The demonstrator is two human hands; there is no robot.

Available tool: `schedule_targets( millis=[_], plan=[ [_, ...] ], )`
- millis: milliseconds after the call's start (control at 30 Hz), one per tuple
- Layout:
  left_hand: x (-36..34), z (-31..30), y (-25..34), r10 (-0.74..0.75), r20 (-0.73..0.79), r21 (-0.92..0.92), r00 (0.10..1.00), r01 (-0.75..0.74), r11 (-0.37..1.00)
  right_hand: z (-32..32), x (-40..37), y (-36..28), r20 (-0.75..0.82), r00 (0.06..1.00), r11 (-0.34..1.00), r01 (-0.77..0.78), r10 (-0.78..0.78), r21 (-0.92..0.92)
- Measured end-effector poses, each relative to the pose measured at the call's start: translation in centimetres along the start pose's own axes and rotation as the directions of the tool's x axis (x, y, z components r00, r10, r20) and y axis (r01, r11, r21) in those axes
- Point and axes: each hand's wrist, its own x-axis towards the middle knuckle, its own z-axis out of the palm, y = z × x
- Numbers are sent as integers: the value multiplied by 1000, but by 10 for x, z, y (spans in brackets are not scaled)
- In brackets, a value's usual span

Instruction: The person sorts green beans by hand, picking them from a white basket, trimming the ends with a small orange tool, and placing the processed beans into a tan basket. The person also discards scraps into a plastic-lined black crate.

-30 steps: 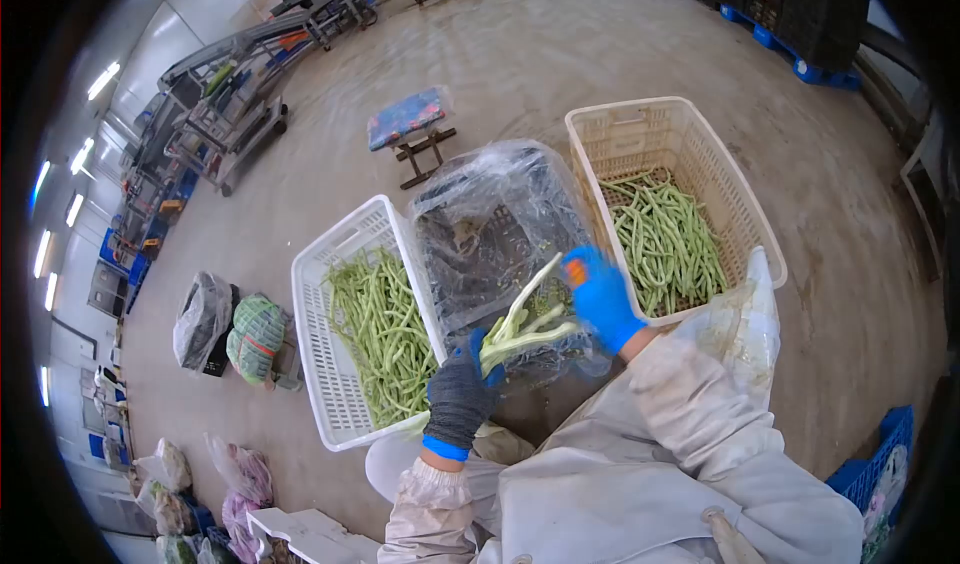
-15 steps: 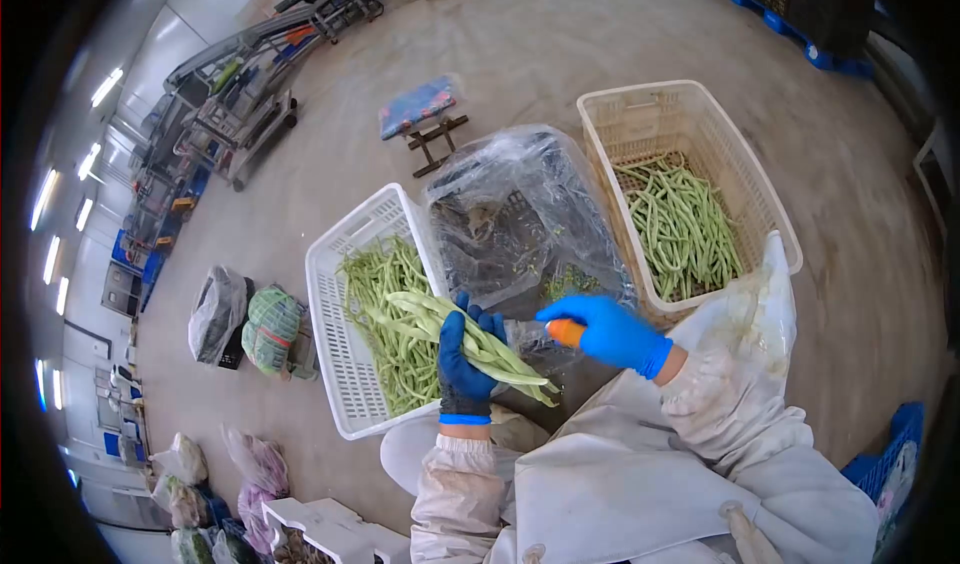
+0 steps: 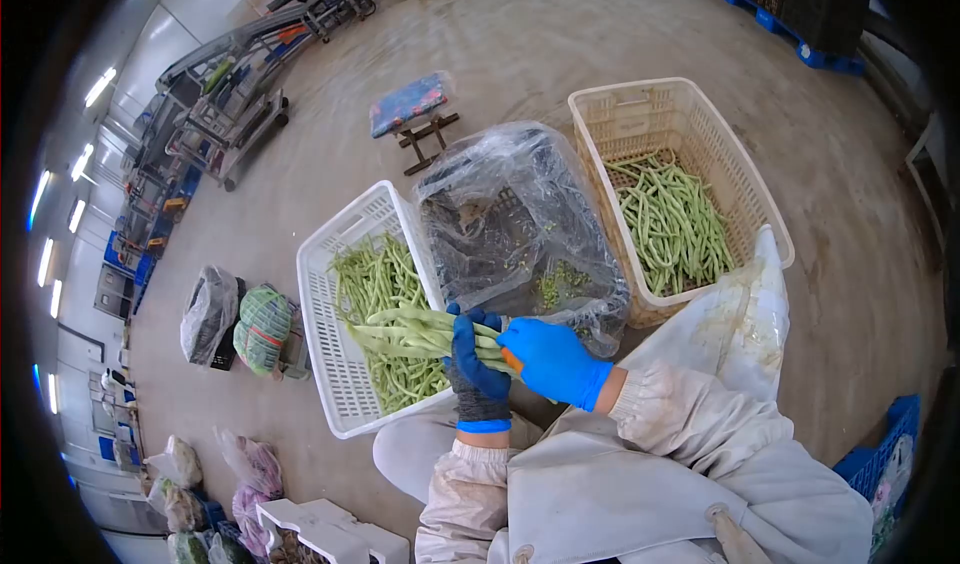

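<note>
My left hand point(image 3: 474, 364), in a dark blue glove, is closed round a bunch of green beans point(image 3: 410, 332). Their far ends stick out to the left over the white crate point(image 3: 330, 394), which holds more loose beans point(image 3: 385, 269). Up against the bunch's right end, my right hand point(image 3: 560, 359) in a bright blue glove grips a knife, of which only a bit of orange handle point(image 3: 512, 360) shows; its blade is hidden. Ahead of both hands lies a plastic-lined dark crate point(image 3: 480, 179) with small green bean trimmings point(image 3: 563, 282) in it.
To the right stands a beige crate point(image 3: 765, 199) with green beans point(image 3: 675, 224) in its lower part. A small folding stool point(image 3: 410, 104) is beyond the lined crate. On the left are a green wrapped bundle point(image 3: 263, 329) and several bagged vegetables point(image 3: 255, 469). Wheeled machinery point(image 3: 230, 114) lines the far left.
My right hand has moved left with the knife and now meets the beans in my left hand. The knife's blade, partly seen before, has gone out of sight. The bunch lies more level.
</note>
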Motion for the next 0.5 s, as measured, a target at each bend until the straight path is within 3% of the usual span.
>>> schedule_targets(
  millis=[33, 167, 233, 267, 300, 333, 367, 400, 433, 467, 500],
  plan=[
    [-1, 2, 0, 4, -53, 29, 999, -3, 1000, 0, 0, 0, -7, 1000, 997, 21, -21, -74],
    [-10, 9, 2, 2, -38, 68, 999, 1, 998, -3, 3, 4, 31, 999, 964, 46, -39, -261],
    [-12, 11, 1, 7, -61, 113, 998, 0, 994, 0, 1, 12, -16, 994, 993, -109, 109, 40],
    [-11, 11, 1, 4, -61, 111, 998, 3, 994, -3, 4, 21, -15, 994, 993, -112, 112, 38],
    [-10, 10, 1, 19, -93, 100, 996, -9, 995, -10, 10, 32, 117, 934, 814, -351, 337, 462],
    [-9, 10, 3, 34, -125, 91, 992, -23, 996, -15, 13, 44, 328, 826, 414, -525, 458, 744],
    [-9, 11, 5, 35, -126, 91, 991, -23, 996, -12, 12, 59, 329, 826, 414, -525, 457, 744],
    [-10, 15, 9, 40, -107, 64, 993, -33, 997, -15, 14, 67, -7, 916, 764, -331, 402, 554],
    [-10, 16, 11, 43, -89, 38, 995, -40, 998, -16, 14, 73, -295, 933, 967, -144, 203, 211],
    [-9, 10, 12, 23, -51, -3, 998, -23, 1000, -20, 13, 80, -391, 920, 993, -34, -11, -109],
    [-6, 12, 13, 24, -43, -2, 999, -24, 1000, -31, 14, 64, -398, 917, 993, -33, -14, -112]
  ],
)
